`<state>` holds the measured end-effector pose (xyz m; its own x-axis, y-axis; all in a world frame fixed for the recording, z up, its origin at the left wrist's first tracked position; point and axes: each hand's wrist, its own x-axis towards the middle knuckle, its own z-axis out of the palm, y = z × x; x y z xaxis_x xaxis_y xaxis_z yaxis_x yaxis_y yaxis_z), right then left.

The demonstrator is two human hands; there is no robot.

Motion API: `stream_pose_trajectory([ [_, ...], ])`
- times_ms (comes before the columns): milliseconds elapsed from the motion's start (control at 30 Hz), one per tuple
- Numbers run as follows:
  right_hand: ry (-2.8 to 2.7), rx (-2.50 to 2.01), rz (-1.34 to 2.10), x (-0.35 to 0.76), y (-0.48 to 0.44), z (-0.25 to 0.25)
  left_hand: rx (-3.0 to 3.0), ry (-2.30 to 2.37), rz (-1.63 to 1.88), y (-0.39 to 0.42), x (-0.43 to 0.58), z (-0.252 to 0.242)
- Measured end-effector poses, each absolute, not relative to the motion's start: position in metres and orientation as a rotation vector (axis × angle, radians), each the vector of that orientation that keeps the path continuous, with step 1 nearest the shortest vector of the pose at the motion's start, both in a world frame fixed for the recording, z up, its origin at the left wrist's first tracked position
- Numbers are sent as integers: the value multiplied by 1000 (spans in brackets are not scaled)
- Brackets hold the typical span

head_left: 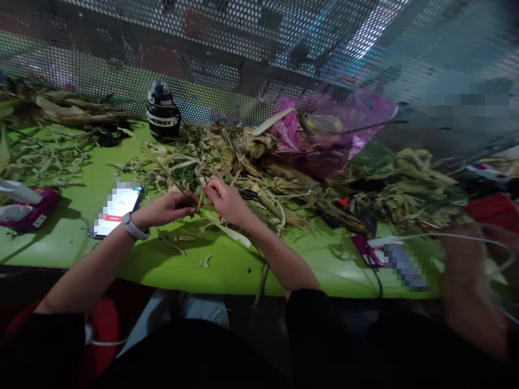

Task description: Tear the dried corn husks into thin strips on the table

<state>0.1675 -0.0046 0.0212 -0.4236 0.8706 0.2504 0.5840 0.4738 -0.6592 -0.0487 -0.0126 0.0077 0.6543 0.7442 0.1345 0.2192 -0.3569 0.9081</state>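
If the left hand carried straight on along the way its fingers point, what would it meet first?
Probably the pale green strip at its fingertips, then the person's own right hand just beyond; depth there is hard to judge.

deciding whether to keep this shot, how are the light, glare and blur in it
Head view: dim overall, the phone screen glowing; head view: bright glare on the perforated panel toward the upper right; head view: the co-worker's arm at far right smeared by blur, the left hand and right hand clearer.
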Motion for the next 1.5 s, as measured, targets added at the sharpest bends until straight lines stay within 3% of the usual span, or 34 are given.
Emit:
stream_pose_trajectory([
  [300,-1799,-1228,717,155,1,2,1308,863,1139,-22,-37,-3],
  [700,-1575,-1262,1273,150,8,-6,935,856,1227,-22,-28,-4],
  [833,-1892,-1194,963,163,16,-4,898,862,1295,-14,-37,-3],
  [1033,-2431,-932,134,169,6,10,912,873,1163,-11,-40,-5],
  [1133,-2557,-737,7,167,0,13,994,880,1150,-11,-39,-7],
  [1300,-2308,-782,178,166,-1,10,1314,939,1055,-15,-39,-3],
  [1500,-1834,-1066,691,162,7,3,1373,968,986,-22,-37,3],
])
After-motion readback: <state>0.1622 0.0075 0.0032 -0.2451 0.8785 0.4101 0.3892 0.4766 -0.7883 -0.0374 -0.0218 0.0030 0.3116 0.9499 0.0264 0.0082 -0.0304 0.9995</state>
